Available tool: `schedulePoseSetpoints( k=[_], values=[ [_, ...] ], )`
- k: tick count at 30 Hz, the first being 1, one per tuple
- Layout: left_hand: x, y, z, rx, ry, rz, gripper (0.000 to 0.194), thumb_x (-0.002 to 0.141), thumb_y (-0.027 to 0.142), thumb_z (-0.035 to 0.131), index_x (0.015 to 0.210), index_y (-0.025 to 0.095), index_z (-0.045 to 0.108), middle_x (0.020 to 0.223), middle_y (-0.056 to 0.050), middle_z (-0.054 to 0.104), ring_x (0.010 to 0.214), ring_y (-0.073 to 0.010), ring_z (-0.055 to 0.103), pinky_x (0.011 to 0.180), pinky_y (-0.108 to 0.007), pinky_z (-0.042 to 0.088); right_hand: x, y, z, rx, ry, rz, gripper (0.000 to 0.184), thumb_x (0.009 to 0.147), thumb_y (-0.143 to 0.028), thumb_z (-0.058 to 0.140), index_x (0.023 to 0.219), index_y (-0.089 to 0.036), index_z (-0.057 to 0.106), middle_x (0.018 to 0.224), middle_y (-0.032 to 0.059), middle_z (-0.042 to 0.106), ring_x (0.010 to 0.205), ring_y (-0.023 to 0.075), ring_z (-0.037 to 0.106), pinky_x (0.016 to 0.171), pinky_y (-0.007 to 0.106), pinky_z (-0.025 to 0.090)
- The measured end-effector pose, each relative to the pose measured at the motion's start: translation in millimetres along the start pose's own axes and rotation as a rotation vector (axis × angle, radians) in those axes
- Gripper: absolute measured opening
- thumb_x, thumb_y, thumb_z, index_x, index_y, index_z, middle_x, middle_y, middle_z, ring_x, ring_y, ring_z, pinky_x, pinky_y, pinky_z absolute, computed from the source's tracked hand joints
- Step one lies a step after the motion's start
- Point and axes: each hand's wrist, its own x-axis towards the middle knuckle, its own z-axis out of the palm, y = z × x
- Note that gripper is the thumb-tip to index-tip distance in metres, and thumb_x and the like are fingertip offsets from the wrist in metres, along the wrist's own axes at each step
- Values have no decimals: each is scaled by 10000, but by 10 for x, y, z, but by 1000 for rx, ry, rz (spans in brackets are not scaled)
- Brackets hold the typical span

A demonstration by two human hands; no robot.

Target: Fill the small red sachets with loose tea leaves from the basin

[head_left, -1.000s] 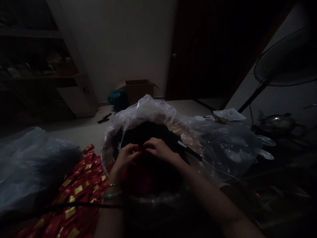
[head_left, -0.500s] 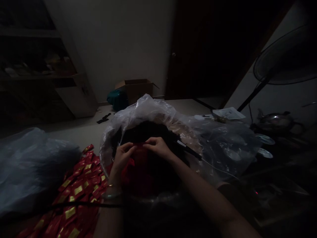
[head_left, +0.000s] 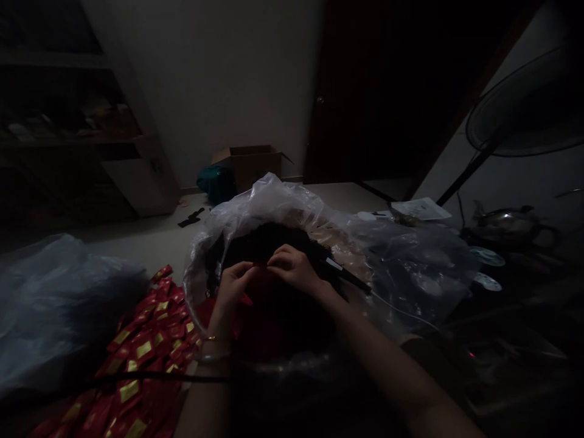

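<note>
My left hand (head_left: 233,285) pinches one side of a small red packet (head_left: 261,272), fingers closed. My right hand (head_left: 294,267) is closed on its other side, thumb and fingertips together near the top edge. Fingers and dim light hide much of the packet. Both hands are over a round container lined with clear plastic (head_left: 269,191), which holds a dark, loose heap (head_left: 274,237). More red material (head_left: 241,307) shows below my left hand. A black stick-like tool (head_left: 349,275) with a pale cord lies across the container's right side.
Many red packets with gold labels (head_left: 143,350) are piled at the left, beside a large plastic bag (head_left: 59,304). A cardboard box (head_left: 255,164) stands by the wall. At right are a fan (head_left: 524,109), a metal kettle (head_left: 508,225) and clear plastic sheeting (head_left: 420,267).
My right hand has curled its fingers more and risen slightly at the packet's top edge. My left hand has shifted a little to the right. Less of the packet shows.
</note>
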Motion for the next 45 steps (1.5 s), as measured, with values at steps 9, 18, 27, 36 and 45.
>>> schedulePoseSetpoints(
  k=[9,18,27,36,45],
  values=[
    [69,-85,112,29,-98,-53,396,640,466,675,870,145,694,820,-51,705,730,-192,628,636,-263,480,63,-46,-86,-485,-461,174,139,840,-271,610,889,-200,719,916,47,650,778,142,602,660,228,405],
    [67,-65,95,56,-80,-6,325,664,446,647,814,158,668,740,-21,664,682,-168,595,621,-243,456,85,26,-83,-471,-432,56,151,859,-270,599,877,-175,716,926,48,620,753,123,581,642,218,391],
    [24,-46,141,29,-3,83,240,696,404,628,762,174,635,737,-1,625,691,-149,563,619,-221,439,160,31,-80,-484,-466,25,251,881,-301,567,776,-130,718,802,47,607,651,102,535,597,217,365],
    [5,-9,152,-9,-38,14,255,685,424,635,760,181,621,707,21,604,618,-128,538,588,-222,432,51,-11,-142,-302,-464,64,165,839,-297,616,889,-171,709,885,38,595,732,124,568,645,227,404],
    [-29,-2,206,-104,-6,-5,271,690,425,659,777,173,610,718,25,581,606,-109,509,565,-200,420,31,16,-96,-56,-86,177,243,698,-189,720,928,-165,644,824,11,626,752,142,584,686,254,449]
  ],
)
